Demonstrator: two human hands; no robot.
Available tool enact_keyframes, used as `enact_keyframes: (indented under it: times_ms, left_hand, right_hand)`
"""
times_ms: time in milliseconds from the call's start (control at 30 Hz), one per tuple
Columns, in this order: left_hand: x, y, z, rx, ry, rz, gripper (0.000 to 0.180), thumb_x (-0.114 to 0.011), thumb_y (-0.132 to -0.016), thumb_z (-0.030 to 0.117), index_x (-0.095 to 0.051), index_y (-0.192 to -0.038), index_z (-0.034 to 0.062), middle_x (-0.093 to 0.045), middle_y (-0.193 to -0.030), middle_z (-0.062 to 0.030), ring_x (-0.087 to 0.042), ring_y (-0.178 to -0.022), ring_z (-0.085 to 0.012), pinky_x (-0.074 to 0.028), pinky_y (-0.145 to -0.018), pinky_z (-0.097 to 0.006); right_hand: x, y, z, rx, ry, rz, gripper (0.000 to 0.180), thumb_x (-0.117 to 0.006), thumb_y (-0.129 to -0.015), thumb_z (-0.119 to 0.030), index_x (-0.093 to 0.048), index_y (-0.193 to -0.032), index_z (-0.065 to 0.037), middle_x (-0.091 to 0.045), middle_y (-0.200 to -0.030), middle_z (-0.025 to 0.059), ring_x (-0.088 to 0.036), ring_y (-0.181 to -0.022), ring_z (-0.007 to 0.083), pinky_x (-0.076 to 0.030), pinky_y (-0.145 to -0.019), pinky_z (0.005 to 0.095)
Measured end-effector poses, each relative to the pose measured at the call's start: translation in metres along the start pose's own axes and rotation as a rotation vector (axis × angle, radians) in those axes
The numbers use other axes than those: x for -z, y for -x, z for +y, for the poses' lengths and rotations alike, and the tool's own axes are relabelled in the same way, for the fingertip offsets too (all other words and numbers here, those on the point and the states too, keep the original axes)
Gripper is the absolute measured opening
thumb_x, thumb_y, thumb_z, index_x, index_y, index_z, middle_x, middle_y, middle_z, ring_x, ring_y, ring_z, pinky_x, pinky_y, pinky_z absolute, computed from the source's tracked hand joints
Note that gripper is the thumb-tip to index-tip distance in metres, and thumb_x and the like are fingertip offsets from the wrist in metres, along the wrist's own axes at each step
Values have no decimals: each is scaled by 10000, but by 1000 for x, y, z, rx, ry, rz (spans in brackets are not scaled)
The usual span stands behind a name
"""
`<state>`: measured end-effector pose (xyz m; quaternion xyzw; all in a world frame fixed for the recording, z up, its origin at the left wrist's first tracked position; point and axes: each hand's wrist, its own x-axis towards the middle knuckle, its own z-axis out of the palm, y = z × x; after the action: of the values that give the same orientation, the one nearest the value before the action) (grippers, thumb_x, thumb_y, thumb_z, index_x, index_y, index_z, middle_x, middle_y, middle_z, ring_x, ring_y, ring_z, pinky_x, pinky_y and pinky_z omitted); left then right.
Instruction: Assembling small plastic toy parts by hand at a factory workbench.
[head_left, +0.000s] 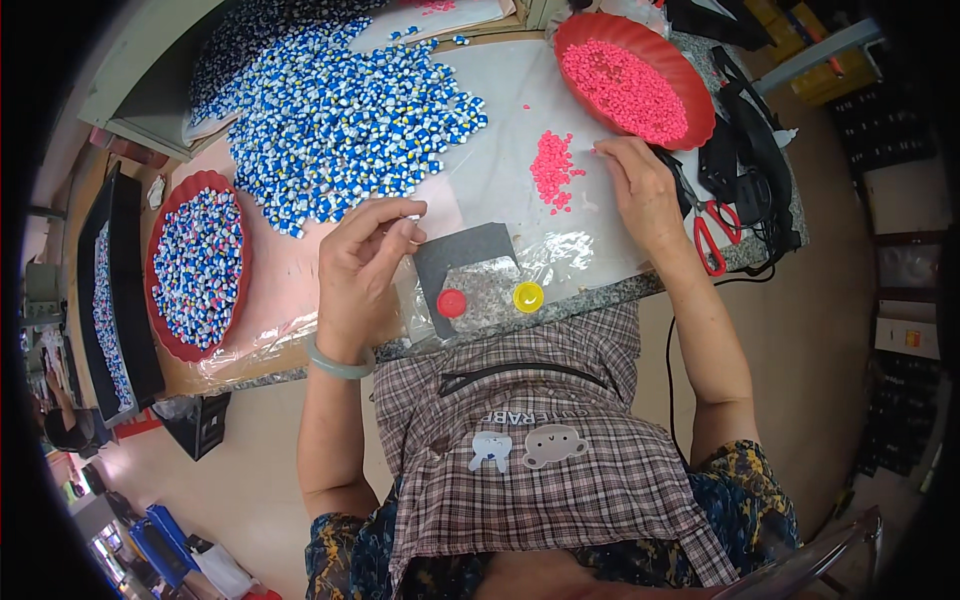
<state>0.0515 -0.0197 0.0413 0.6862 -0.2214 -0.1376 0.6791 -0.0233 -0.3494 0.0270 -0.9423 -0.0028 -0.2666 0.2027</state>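
A plaid apron point(570, 505) lies nearest. The left hand point(362, 255) clamps a white piece point(414, 217) between finger tips; the right hand point(645, 197) pinches a pink piece point(597, 150) between its fingers.

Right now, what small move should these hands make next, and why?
Perhaps bring the right hand toward the left hand: the left seems to pinch a small white piece, the right a pink bit, and the two are well apart.

Plaid apron point(545, 505), 1 pale bangle point(340, 369)
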Motion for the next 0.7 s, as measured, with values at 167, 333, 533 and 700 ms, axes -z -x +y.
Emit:
enact_keyframes:
  times_ms: [167, 333, 533, 700]
  left_hand:
    - [-7, 12, -2, 34, 93, -23, 189, -591, -966, 6, -677, -1128, -40, -632, -1153, -99, -659, -917, -146, -536, -789, -246]
    - [-11, 20, 3, 63, 105, -54, 199, -596, -952, -12, -678, -1132, -38, -623, -1152, -87, -653, -906, -130, -535, -787, -244]
    - [-14, 27, 15, 169, 208, -41, 201, -594, -968, 14, -670, -1145, -40, -647, -1096, -91, -650, -881, -117, -528, -766, -240]
    - [-14, 32, 20, 147, 206, -60, 200, -582, -977, 15, -666, -1151, -39, -651, -1103, -103, -660, -871, -124, -540, -767, -242]
  right_hand:
    - [-11, 2, 3, 69, 207, 10, 237, -593, -869, 60, -647, -1095, 12, -643, -1056, 183, -651, -963, 375, -534, -837, 415]
    - [-11, 2, 4, -52, 168, -127, 199, -660, -843, 6, -657, -1041, -15, -630, -980, 140, -645, -915, 346, -523, -795, 422]
    - [2, 3, -4, 74, -96, -235, 122, -684, -841, -3, -666, -962, -12, -630, -923, 127, -642, -824, 307, -512, -737, 378]
    - [6, 9, -10, 31, -140, -227, 108, -692, -841, -7, -673, -947, -5, -637, -897, 121, -642, -798, 286, -508, -717, 359]
